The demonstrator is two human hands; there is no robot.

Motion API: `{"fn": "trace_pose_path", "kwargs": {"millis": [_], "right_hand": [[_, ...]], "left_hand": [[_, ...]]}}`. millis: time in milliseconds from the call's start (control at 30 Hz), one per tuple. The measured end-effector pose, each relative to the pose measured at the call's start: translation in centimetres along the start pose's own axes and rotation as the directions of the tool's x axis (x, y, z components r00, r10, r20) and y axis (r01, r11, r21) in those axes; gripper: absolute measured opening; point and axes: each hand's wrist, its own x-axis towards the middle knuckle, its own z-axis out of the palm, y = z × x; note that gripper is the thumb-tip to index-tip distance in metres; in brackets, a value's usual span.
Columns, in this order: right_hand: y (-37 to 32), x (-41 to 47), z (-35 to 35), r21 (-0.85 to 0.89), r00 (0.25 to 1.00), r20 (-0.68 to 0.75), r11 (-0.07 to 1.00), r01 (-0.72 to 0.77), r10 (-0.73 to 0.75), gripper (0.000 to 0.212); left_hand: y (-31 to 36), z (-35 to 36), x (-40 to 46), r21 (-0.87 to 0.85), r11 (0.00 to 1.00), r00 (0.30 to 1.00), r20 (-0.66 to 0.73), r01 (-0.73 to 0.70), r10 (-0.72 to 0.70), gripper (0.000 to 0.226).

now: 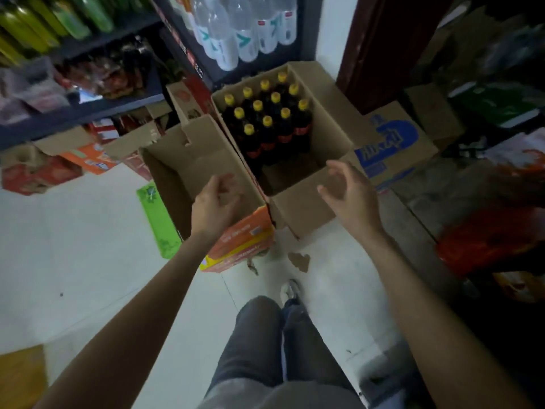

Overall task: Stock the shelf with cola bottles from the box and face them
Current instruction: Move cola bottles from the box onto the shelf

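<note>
Left hand: fingers loosely curled, holding nothing, poised over the near flap.
Open brown cardboard box: on the floor between and beyond both hands, flaps folded out, presumably for access.
Dark yellow-capped cola bottles: upright in the box's far part; near part bare.
Right hand: spread, empty, over the near rim.
Destination shelf unclear; labels illegible.

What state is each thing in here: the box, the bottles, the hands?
Box: open, flaps folded out, standing on the floor, near end bare.
Cola bottles: twelve yellow caps show, upright, capped, packed at the box's far end.
Left hand: loosely curled, holding nothing, over the left flap.
Right hand: open, fingers spread, holding nothing, over the box's near right corner.
Water bottles: on the shelf.
</note>
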Motion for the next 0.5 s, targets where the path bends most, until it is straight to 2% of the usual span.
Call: {"fn": "trace_pose_path", "kwargs": {"millis": [133,333,500], "right_hand": [[0.7,8.0,4.2,0.007,0.997,0.078,1.0,-0.023,0.023,0.052],[4.6,18.0,13.6,-0.023,0.993,0.11,0.999,-0.04,0.042,0.066],[7.5,24.0,21.1,-0.102,0.987,0.141,0.993,-0.058,0.072,0.08]], "left_hand": [[-2.4,1.4,9.0,0.097,0.995,0.999,0.025,0.034,-0.036,0.039],[-6.3,6.2,20.5,0.375,0.919,0.993,0.05,-0.121,0.11,0.057],[-8.5,9.0,26.7,0.49,0.85,0.98,0.125,-0.195,0.153,0.067]]}}
